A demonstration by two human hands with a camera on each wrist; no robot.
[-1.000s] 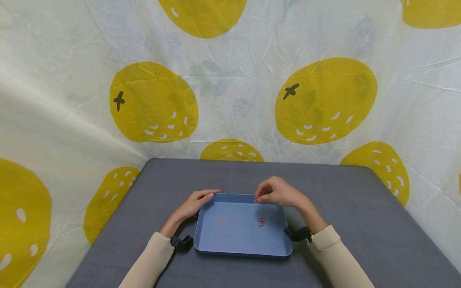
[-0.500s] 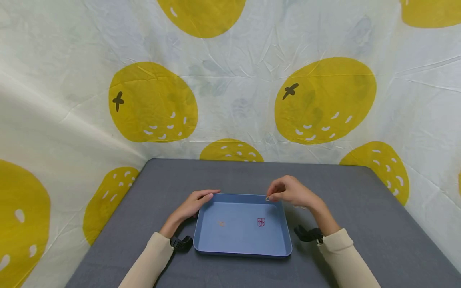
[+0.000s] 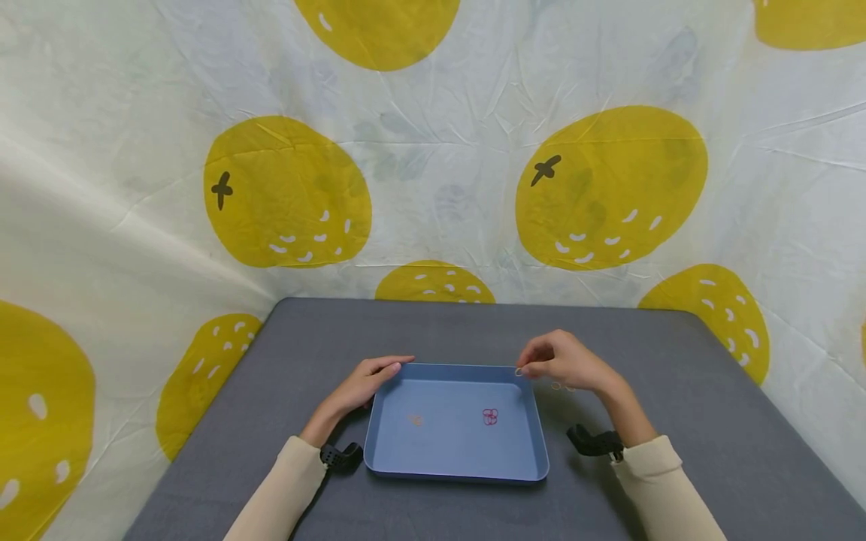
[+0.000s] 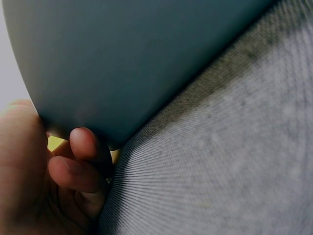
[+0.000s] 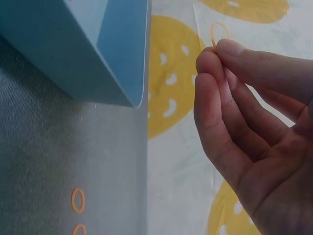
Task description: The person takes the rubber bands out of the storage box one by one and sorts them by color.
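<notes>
My right hand [image 3: 564, 362] pinches a small orange rubber band [image 5: 219, 32] between thumb and index finger, above the far right corner of the blue tray [image 3: 453, 458]. In the right wrist view the band stands up from the fingertips. My left hand [image 3: 361, 383] holds the tray's far left corner, thumb at the rim and curled fingertips [image 4: 83, 143] against the outer wall. Inside the tray lie a cluster of red rubber bands [image 3: 490, 417] and, to its left, a faint orange cluster [image 3: 416, 420].
Outside the tray's right wall, loose orange rubber bands [image 5: 78, 200] lie on the grey tabletop [image 3: 325, 330], partly below my right hand. A white cloth [image 3: 440, 188] with yellow fruit shapes hangs behind the table.
My right hand has moved right, from over the tray's far side to its far right corner, with the orange rubber band in its fingertips. My left hand and the tray have stayed put.
</notes>
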